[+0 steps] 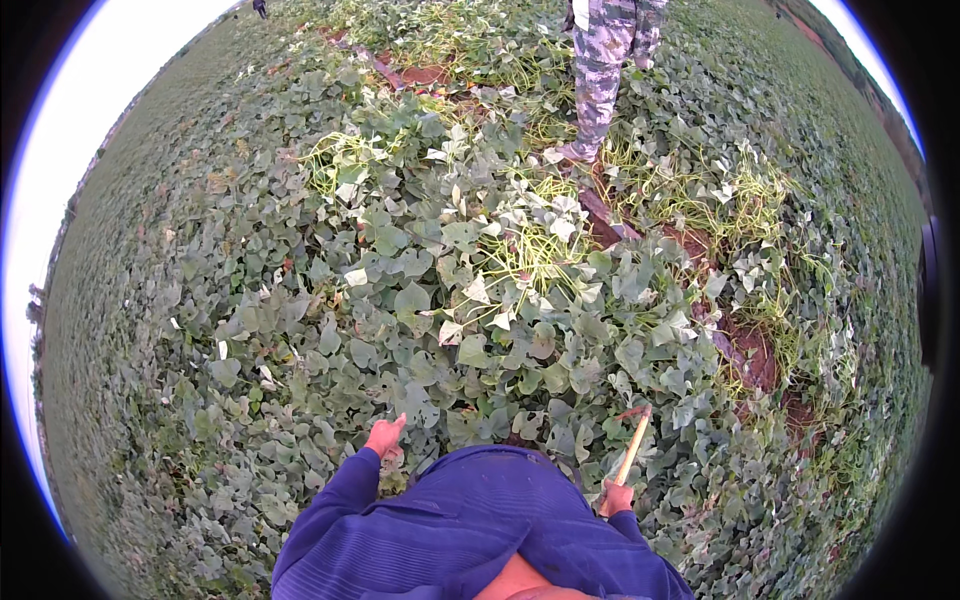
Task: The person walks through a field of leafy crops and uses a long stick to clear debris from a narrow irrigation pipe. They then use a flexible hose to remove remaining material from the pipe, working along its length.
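Observation:
My right hand (617,498) is wrapped round the pale wooden handle of a sickle (629,452). The tool points up and slightly right, its short reddish-brown blade (633,412) turned left just above the leaves. Over on the left, my left hand (385,438) hangs above the foliage with nothing seen in it. One finger sticks out to the upper right; the others show only in part. Broad green leaves of low vines (410,300) lie beneath and ahead of both hands.
Ahead and to the right stands another person in camouflage trousers (600,80). Upturned pale vine stems (540,250) lie in heaps. Bare reddish soil (755,360) and dark strips of sheeting (600,212) show between the plants at the right. A distant person (260,8) appears at the far left.

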Motion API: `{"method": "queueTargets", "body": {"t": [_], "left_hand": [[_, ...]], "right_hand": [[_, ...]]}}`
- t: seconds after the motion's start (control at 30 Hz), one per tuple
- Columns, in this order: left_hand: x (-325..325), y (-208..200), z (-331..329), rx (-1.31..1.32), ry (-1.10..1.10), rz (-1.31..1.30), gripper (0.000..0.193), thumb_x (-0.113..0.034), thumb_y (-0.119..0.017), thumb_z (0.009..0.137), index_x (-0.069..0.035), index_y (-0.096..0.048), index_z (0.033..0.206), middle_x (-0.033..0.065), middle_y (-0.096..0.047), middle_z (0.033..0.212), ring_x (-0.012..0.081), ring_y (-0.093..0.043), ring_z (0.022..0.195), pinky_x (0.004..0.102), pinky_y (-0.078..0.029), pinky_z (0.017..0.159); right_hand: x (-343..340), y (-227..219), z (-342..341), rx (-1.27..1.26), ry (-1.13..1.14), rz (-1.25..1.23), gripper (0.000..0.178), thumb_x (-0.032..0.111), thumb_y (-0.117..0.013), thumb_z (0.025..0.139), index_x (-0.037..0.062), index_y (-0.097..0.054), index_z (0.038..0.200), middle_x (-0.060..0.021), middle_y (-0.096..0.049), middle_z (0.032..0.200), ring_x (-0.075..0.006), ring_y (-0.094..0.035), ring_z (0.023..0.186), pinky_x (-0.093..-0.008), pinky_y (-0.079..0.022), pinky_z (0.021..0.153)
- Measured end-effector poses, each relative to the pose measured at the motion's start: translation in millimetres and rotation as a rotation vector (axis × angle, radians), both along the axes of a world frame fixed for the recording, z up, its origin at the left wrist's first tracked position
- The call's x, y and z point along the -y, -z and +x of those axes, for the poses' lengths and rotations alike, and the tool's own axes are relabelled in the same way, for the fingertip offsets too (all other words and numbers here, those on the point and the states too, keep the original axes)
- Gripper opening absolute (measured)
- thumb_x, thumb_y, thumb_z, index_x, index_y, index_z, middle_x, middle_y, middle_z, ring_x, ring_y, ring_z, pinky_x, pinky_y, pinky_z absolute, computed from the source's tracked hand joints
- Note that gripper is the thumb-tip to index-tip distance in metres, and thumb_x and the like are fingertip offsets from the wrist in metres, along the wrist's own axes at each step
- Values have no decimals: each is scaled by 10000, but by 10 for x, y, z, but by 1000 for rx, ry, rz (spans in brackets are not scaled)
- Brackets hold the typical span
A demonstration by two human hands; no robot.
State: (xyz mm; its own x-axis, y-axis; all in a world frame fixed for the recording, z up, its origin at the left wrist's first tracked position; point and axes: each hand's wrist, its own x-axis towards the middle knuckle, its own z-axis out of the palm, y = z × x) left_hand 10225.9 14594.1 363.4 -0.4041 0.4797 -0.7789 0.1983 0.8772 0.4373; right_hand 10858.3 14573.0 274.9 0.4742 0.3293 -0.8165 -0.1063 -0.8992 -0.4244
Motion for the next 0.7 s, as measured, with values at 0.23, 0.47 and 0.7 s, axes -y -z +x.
{"method": "queueTargets", "body": {"t": [0.23, 0.47, 0.7], "left_hand": [[-51, 179, 253, -116, 53, 75, 456, -380, -688, 874, 30, -593, 696, 187, -653, 618, 306, -671, 531, 385, -507, 503], [-194, 686, 185, -215, 548, 56, 576, -480, -560, 933, 27, -589, 661, 125, -666, 585, 242, -643, 454, 347, -463, 423], [-875, 800, 708, 52, 120, -10, 392, -273, -522, 999, 4, -644, 750, 131, -620, 603, 281, -632, 478, 408, -441, 360]], "right_hand": [[-533, 31, 98, -65, 81, 46, 233, 118, -744, 817, 51, -536, 736, -40, -525, 590, -172, -502, 431, -328, -398, 391], [-647, -289, 152, -79, 66, 14, 230, 146, -740, 835, 41, -542, 783, -35, -515, 604, -171, -507, 449, -336, -403, 393], [-259, -180, 303, -31, 178, 35, 231, 142, -743, 835, 45, -543, 774, -29, -515, 601, -160, -504, 449, -332, -383, 387]]}}
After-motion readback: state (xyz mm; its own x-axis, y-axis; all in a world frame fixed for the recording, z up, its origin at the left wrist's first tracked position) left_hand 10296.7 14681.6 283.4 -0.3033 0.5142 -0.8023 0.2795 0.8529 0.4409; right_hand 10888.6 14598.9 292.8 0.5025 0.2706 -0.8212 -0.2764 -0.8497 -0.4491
